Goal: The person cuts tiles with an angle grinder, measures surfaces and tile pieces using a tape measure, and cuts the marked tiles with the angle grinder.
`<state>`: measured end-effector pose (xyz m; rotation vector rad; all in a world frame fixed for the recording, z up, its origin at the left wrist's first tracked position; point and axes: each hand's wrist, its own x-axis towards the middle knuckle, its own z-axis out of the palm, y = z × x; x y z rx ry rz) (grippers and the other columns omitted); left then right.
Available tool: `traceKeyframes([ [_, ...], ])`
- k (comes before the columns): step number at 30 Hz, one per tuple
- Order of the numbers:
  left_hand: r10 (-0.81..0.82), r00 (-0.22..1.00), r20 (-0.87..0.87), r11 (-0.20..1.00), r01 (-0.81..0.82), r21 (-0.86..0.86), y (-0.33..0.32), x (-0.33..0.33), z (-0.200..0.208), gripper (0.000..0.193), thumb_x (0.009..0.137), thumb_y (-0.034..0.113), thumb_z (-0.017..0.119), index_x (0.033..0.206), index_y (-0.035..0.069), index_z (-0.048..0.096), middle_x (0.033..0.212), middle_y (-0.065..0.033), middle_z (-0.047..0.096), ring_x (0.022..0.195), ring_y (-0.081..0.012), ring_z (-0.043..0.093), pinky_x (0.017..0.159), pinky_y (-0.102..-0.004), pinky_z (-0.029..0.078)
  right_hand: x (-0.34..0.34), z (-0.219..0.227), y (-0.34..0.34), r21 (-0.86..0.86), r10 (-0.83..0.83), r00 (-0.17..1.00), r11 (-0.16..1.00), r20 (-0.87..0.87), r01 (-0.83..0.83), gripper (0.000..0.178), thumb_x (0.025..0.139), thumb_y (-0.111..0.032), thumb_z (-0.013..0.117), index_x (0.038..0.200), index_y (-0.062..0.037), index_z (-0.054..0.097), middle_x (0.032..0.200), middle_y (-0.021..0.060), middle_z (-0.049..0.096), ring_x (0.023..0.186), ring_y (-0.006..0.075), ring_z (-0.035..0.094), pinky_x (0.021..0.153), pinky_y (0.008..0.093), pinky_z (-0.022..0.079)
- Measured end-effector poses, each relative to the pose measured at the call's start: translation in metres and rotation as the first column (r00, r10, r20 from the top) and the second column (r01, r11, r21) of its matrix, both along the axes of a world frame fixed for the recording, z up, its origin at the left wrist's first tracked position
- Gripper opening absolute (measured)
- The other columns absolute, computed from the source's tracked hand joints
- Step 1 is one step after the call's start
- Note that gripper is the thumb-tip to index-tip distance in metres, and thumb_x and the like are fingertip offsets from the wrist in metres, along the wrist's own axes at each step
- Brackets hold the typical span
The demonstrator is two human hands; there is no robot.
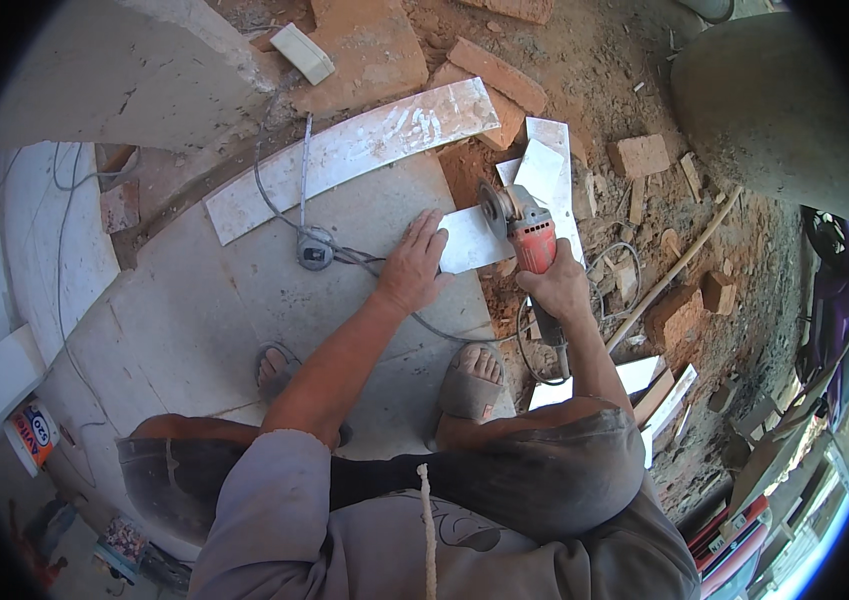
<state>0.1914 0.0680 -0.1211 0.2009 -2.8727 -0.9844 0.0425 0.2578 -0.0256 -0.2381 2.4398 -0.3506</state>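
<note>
My right hand (556,288) is wrapped round the red and black body of an angle grinder (534,245). The grinder's disc is at the right part of a small white tile piece (469,242); whether it touches the tile I cannot tell. My left hand (412,262) holds the left end of that piece, fingers at its edge and thumb near its lower corner. The piece lies over the edge of the grey paved floor (344,300). A tape measure (314,248) with its blade pulled out rests left of my left hand, beside a grey cable (434,328).
Beyond my hands lies a long curved white slab (354,150). White offcuts (552,150) and broken bricks (639,156) litter the dirt on the right, along with a wooden stick (674,268). A white-and-orange bucket (32,437) stands at the left. My sandalled feet are close below the work.
</note>
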Motion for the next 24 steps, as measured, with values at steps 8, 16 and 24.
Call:
traceKeyframes([
  [8,-0.019,0.999,0.041,1.0,0.02,-0.01,0.001,0.0,0.003,0.071,0.068,0.025,0.083,0.123,-0.003,0.048,0.145,-0.0237,0.039,0.139,-0.0388,0.034,0.117,-0.0428,0.029,-0.001,-0.002,-0.001,0.011,0.005,1.0,1.0,-0.013,-0.005,0.062,0.065,-0.033,0.071,0.111,0.0028,0.049,0.099,0.0299,0.065,0.094,0.0453,0.065,0.085,0.0479,0.051],
  [16,-0.02,0.999,0.038,1.0,0.02,-0.015,0.001,0.0,0.001,0.07,0.068,0.025,0.082,0.123,-0.003,0.048,0.145,-0.0237,0.039,0.139,-0.039,0.034,0.117,-0.0432,0.029,0.0,-0.006,-0.003,0.026,0.029,1.0,0.999,-0.01,-0.028,0.063,0.068,-0.035,0.072,0.113,0.0008,0.046,0.1,0.0301,0.065,0.095,0.0466,0.064,0.086,0.0506,0.05],
  [24,-0.003,1.0,0.023,1.0,0.003,0.01,0.003,-0.001,0.002,0.071,0.066,0.02,0.083,0.124,-0.003,0.049,0.146,-0.0236,0.038,0.14,-0.0391,0.033,0.115,-0.0425,0.032,-0.003,-0.008,-0.004,0.024,0.018,1.0,1.0,-0.007,-0.018,0.061,0.068,-0.034,0.07,0.112,0.0005,0.046,0.099,0.0303,0.065,0.096,0.047,0.064,0.086,0.0504,0.05],
])
